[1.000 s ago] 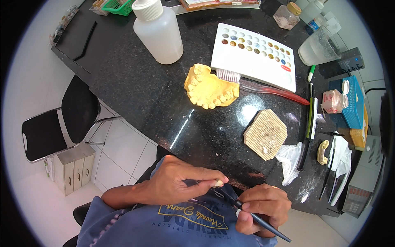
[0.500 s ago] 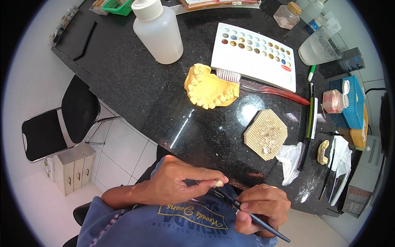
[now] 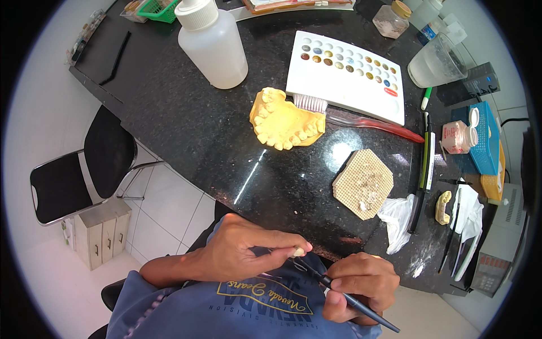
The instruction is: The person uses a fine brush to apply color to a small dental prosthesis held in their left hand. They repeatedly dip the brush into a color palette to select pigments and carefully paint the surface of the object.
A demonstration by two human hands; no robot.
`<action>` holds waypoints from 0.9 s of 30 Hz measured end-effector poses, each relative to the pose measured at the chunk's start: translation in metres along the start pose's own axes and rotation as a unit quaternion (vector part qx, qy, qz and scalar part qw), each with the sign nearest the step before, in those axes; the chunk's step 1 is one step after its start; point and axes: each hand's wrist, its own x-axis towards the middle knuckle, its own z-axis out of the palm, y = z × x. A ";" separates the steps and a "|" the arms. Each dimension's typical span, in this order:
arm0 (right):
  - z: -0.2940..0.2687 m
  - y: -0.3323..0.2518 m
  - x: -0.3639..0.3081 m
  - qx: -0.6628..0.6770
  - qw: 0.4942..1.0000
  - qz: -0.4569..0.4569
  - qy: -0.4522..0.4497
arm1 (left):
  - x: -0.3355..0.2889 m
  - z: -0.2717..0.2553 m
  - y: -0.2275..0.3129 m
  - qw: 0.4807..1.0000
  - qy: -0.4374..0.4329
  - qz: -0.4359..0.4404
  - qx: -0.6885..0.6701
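Observation:
My left hand (image 3: 243, 248) pinches a small cream, tooth-like piece (image 3: 298, 252) between thumb and fingertips, just off the table's near edge. My right hand (image 3: 364, 282) is closed around a slim dark pen-like tool (image 3: 370, 314). Its thin front end points toward the piece; whether the tip touches it I cannot tell. Beyond the hands, an octagonal honeycomb firing tray (image 3: 347, 183) carries white crumbs. A yellow plaster dental model (image 3: 288, 124), its row of teeth facing up, lies further back beside a red-handled toothbrush (image 3: 389, 129).
A white palette (image 3: 344, 96) with coloured wells lies behind the toothbrush, left of a glass of cloudy water (image 3: 435, 62). A white bottle (image 3: 214, 53) stands back left. To the right are crumpled tissue (image 3: 398, 223), a small tooth model (image 3: 443, 207), brushes and a blue basket (image 3: 485, 138).
Both hands keep their grips and nearly the same positions. The view has shifted very slightly, so the things on the table appear a little further left.

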 end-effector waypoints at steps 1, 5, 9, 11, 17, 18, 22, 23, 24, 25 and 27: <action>0.000 0.000 0.000 0.002 1.000 -0.002 0.000 | 0.000 0.000 0.000 1.000 0.000 0.000 0.001; 0.002 0.001 0.001 -0.004 1.000 -0.007 0.007 | 0.000 0.000 -0.001 1.000 0.000 0.002 0.001; 0.000 0.001 0.000 -0.002 1.000 -0.007 0.008 | 0.002 0.000 0.002 1.000 -0.007 -0.007 -0.003; 0.001 0.002 0.003 0.001 1.000 -0.018 -0.001 | -0.001 0.000 0.000 1.000 0.000 0.001 0.006; 0.000 0.002 0.000 -0.009 1.000 -0.014 0.009 | 0.002 -0.001 0.004 1.000 -0.013 -0.013 0.006; 0.000 0.002 0.000 -0.010 1.000 -0.015 0.008 | 0.001 -0.001 0.004 1.000 -0.013 -0.015 0.004; -0.001 0.001 0.000 -0.011 1.000 -0.009 0.005 | 0.000 -0.001 0.002 1.000 -0.014 -0.021 0.003; -0.002 0.001 0.000 -0.010 1.000 -0.005 0.005 | 0.000 -0.001 0.002 1.000 -0.015 -0.022 0.004; -0.001 0.001 0.000 -0.008 1.000 -0.010 0.005 | 0.000 -0.001 0.002 1.000 -0.014 -0.020 0.006; 0.000 0.002 0.002 -0.005 1.000 -0.014 0.006 | 0.001 -0.001 0.002 1.000 -0.014 -0.019 0.007; 0.000 0.002 0.003 -0.005 1.000 -0.019 0.005 | 0.001 0.000 0.002 1.000 -0.012 -0.016 0.009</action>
